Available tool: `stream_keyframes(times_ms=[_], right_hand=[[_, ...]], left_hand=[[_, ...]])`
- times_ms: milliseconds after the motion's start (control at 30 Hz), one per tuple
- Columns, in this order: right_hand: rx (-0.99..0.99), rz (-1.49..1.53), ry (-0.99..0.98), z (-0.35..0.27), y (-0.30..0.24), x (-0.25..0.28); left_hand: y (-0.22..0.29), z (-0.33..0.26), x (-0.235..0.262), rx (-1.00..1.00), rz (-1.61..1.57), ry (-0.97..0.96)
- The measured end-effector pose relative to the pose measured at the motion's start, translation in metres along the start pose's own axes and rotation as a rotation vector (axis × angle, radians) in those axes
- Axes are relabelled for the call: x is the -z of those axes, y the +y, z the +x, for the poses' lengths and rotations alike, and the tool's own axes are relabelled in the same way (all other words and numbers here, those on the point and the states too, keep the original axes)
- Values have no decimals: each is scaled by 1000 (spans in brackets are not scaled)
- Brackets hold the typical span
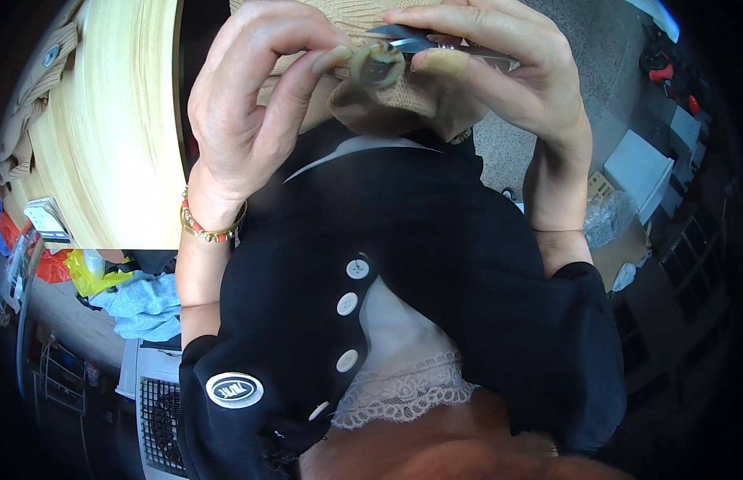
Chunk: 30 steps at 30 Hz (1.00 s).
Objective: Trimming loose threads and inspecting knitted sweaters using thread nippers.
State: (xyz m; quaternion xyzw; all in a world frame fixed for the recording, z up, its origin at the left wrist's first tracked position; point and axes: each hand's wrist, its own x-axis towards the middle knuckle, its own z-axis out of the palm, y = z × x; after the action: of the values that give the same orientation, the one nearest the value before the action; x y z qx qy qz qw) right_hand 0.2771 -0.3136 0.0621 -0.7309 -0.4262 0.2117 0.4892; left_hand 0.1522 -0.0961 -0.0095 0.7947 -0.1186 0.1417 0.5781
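A beige knitted garment (399, 100) lies bunched over my lap at the top of the view. My left hand (255, 80) pinches a round, brownish button (378, 67) on it between thumb and forefinger. Close to the button's upper right, my right hand (519, 68) holds small dark-bladed thread snips (403, 38). The tips of the snips meet the button's upper edge; whether a thread lies between them is too small to tell. A tan bandage (443, 62) wraps the right thumb.
A pale wooden table (115, 136) stands at my left, with a brown knitted piece (39, 96) and a small stack of cards (47, 220) on it. Below it are a yellow plastic bag (95, 274) and light blue cloth (139, 304). A white box (637, 172) and clear plastic wrap (610, 218) sit at right.
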Motion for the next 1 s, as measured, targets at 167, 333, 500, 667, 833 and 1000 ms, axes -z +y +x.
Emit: stream_keyframes(times_ms=[167,333,500,667,833,1000], right_hand=[[626,233,141,0,81,-22],[-245,-60,-63,-15,27,-17],[-610,194,-38,-26,42,-28],[-426,390,40,-32,54,-49],[-480,350,-53,-34,62,-44],[-415,409,-41,-38,68,-44]], left_hand=[[-8,-4,-4,110,-115,0],[-23,-18,-17,253,-236,8],[-35,-27,-22,263,-196,-23],[-37,-25,-25,248,-195,-55],[-35,-28,-28,306,-184,-65],[-38,-30,-28,315,-105,-80]])
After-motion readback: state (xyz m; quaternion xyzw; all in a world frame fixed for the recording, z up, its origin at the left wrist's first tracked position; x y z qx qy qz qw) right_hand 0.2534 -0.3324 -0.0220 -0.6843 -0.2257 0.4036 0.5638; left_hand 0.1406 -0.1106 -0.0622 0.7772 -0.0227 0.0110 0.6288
